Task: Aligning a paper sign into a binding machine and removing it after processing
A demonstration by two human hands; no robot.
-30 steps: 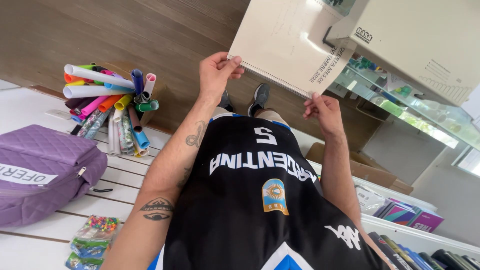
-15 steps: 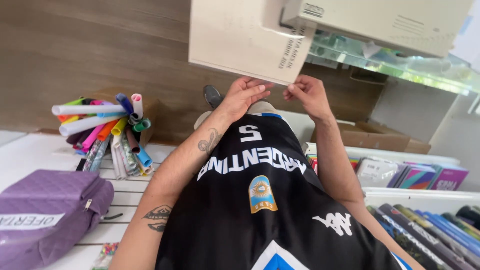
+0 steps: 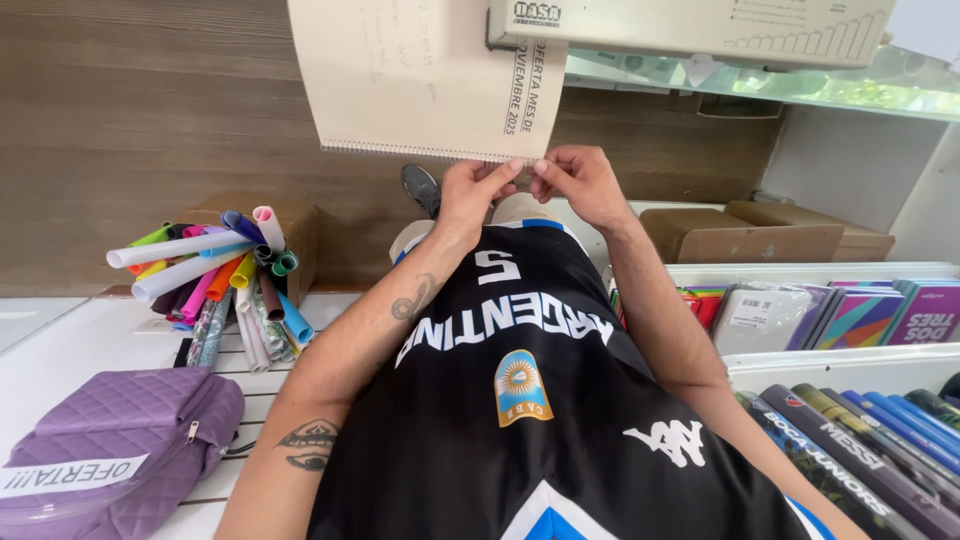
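Head view: the two hands are now brought together at the near edge of the cream booklet [image 3: 420, 80], where half a second ago they were a little apart and a second ago spread wide along that edge; the work is judged to have narrowed to one spot on the spiral binding. The left hand [image 3: 475, 190] and right hand [image 3: 580, 180] are seen fingertip to fingertip, fingers pinched narrow on the binding wire (what lies between them cannot be told); the booklet is held flat against the pale machine [image 3: 690, 25] at the top. Rolled coloured papers [image 3: 215, 265] are stacked on a brown box at left; a quilted purple bag [image 3: 110, 440] carries a white slanted label; bright flat packs [image 3: 860, 315] are shelved at right.
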